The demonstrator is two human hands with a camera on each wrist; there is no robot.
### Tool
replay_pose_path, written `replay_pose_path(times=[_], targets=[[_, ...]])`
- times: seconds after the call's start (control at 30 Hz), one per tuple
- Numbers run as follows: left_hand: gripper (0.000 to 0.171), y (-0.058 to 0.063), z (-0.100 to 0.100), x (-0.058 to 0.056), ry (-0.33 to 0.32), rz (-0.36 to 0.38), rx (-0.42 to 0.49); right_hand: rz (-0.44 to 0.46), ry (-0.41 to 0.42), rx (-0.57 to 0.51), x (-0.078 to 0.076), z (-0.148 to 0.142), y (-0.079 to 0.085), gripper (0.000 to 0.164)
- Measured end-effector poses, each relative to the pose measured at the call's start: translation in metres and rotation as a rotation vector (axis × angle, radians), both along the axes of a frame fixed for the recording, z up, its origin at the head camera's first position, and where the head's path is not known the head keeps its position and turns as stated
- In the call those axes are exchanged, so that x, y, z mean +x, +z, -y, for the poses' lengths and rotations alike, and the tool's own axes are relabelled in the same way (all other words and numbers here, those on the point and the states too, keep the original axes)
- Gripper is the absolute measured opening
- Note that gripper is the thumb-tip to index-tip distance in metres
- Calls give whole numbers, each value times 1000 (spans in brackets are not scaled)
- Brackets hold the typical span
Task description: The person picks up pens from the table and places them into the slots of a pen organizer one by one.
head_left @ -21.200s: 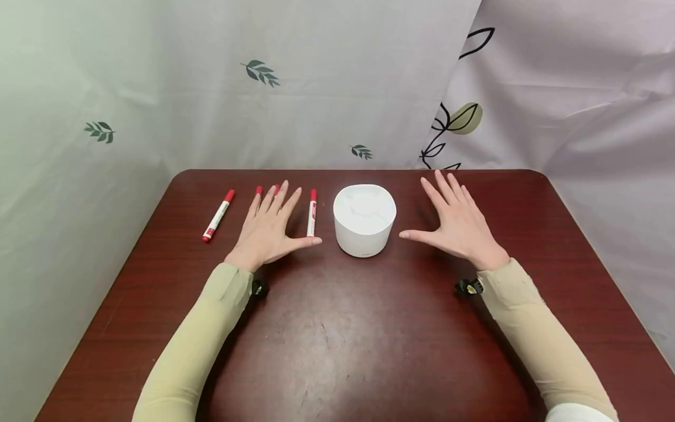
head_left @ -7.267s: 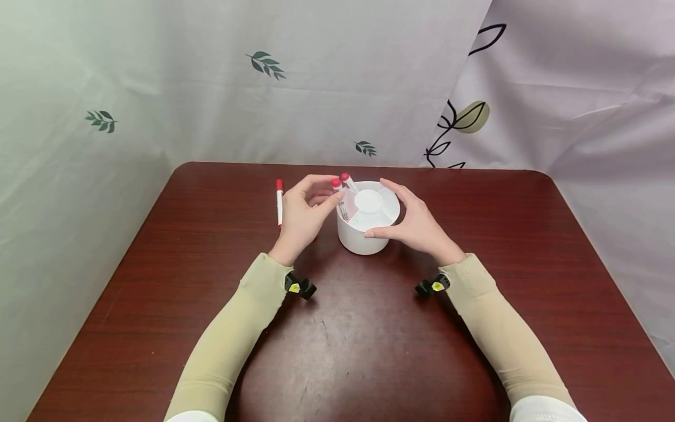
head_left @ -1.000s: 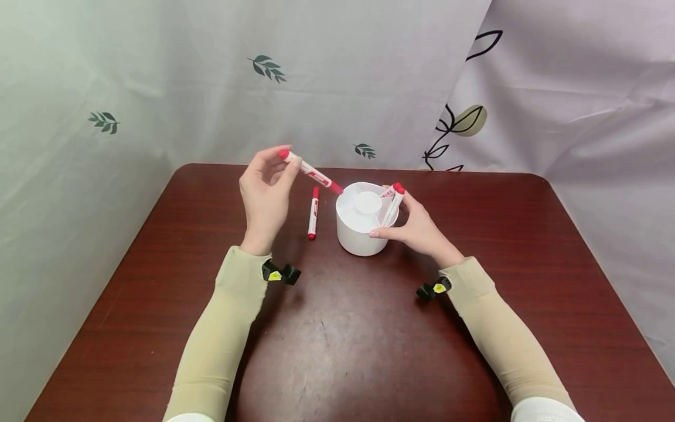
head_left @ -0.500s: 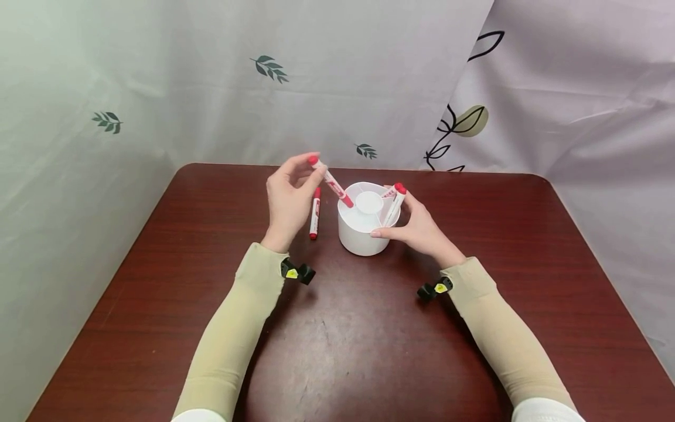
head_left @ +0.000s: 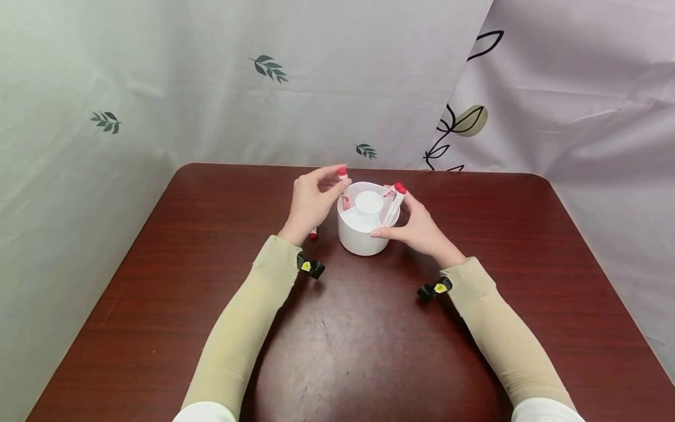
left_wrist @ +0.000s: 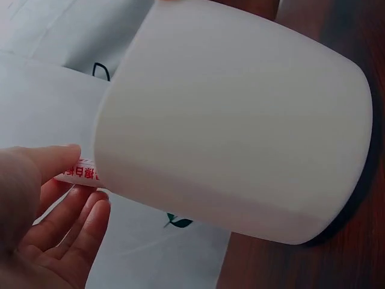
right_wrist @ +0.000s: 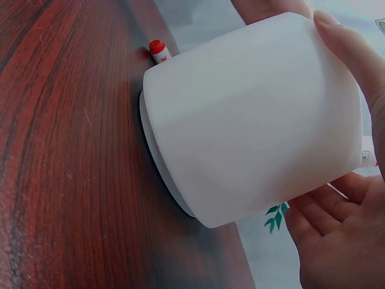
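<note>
A white round pen holder (head_left: 364, 239) with divided compartments stands on the table. My left hand (head_left: 308, 202) pinches a whiteboard marker (head_left: 345, 201) between thumb and fingers, its lower part down inside the holder's left compartment. In the left wrist view, the printed barrel of that marker (left_wrist: 86, 173) shows between the fingertips, close by the holder's rim. My right hand (head_left: 422, 228) grips the holder from the right, thumb at the front and fingers behind. Two red-capped markers (head_left: 392, 210) lean in the right compartment. Another marker (head_left: 313, 234) lies on the table, mostly hidden behind my left hand.
The dark red wooden table (head_left: 337, 346) reaches back to a pale curtain (head_left: 316, 82) with leaf prints. A black wrist camera (head_left: 311, 266) is strapped at the left wrist, and another camera (head_left: 435, 289) at the right.
Since a second ago my left hand has moved right and the marker has swung from slanted to nearly upright inside the left compartment. My right hand has stayed on the holder.
</note>
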State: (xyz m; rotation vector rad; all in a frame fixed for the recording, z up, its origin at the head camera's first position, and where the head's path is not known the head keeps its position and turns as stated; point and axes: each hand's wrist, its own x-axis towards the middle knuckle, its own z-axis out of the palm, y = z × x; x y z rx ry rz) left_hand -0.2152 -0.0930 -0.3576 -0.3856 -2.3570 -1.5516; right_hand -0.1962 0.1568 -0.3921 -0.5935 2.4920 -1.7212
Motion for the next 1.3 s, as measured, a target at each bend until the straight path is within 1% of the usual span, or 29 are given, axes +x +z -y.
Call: replay_pose_path(times=[0.1,0.23,0.37,0.47,0.6,0.73,0.83,1.03,1.17,1.2,1.23,1.3], targets=[[39,-3,-1,-3,-15,9,7,9,-3,6,1,-1,0,92],[51,-5,2,-3,-17,13,24,9,-10,40,5,-6,2,99],[58,-4,10,-1,9,-5,48,-49,-35,48,9,-12,4,106],[58,-2,15,1,21,-21,67,-83,-47,50,9,-13,3,108],[57,-2,19,3,21,-36,87,-74,-43,59,7,-8,-2,109],[55,-2,21,4,23,-45,105,-97,-71,93,7,0,-4,110],[53,-1,22,6,25,-47,116,-117,-107,129,8,5,-5,109],[52,0,26,7,30,-49,128,-89,-119,78,9,9,-6,101],[52,0,28,7,37,-55,153,-65,-121,52,9,8,-7,99],[52,4,28,11,41,-49,156,-68,-122,52,9,7,-7,100],[51,9,27,15,47,-42,156,-79,-124,60,10,7,-7,101],[51,9,28,15,55,-34,165,-100,-119,65,16,8,4,103]])
